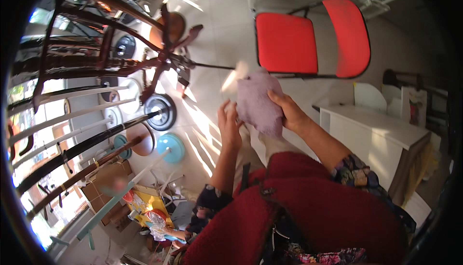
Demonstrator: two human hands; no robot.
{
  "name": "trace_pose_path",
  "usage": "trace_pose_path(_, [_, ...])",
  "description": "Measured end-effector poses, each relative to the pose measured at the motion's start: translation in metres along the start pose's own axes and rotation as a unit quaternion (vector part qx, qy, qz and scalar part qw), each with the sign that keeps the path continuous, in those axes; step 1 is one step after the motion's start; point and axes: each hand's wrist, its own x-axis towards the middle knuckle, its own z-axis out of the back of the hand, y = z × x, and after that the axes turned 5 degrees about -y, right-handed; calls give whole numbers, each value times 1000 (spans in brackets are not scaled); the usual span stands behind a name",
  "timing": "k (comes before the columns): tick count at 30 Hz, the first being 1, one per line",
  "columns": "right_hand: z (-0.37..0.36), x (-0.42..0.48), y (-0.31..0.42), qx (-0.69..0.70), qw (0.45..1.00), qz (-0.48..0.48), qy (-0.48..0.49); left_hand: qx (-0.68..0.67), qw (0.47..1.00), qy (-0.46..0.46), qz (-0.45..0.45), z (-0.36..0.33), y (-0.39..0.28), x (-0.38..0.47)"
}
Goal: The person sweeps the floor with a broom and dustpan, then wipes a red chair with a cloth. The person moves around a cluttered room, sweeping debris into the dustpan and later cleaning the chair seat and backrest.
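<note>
A fluffy mauve cloth is bunched in my right hand, with the thumb laid over its near face. My left hand is raised beside the cloth's left edge, fingers apart and slightly curled. Whether its fingertips touch the cloth is hard to tell. A pale, blurred shape shows just beyond the cloth's far corner; I cannot make out what it is.
A red padded folding chair stands ahead. Coat stands with round bases, one a turquoise base, crowd the left beside a dark branched stand. At right is a white cabinet. Another person's hand is over a yellow table.
</note>
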Motion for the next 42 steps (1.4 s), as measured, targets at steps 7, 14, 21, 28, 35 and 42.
trace_pose_path(7, [-20,27,-6,-6,1000,-13,6,-116,971,200,59,-39,-22,51])
trace_pose_path(14, [-21,62,-7,-21,993,43,-107,-225,942,203,141,-57,-23,91])
trace_pose_path(21, [-6,74,-9,-122,955,218,-158,-21,989,144,21,-96,9,136])
trace_pose_path(28, [148,129,45,-282,812,310,-406,146,968,162,-120,-169,70,193])
trace_pose_path(35, [280,205,116,-583,561,375,-452,304,927,41,-214,-203,138,251])
trace_pose_path(42, [305,257,76,-689,506,397,-335,544,700,96,-452,-251,178,305])
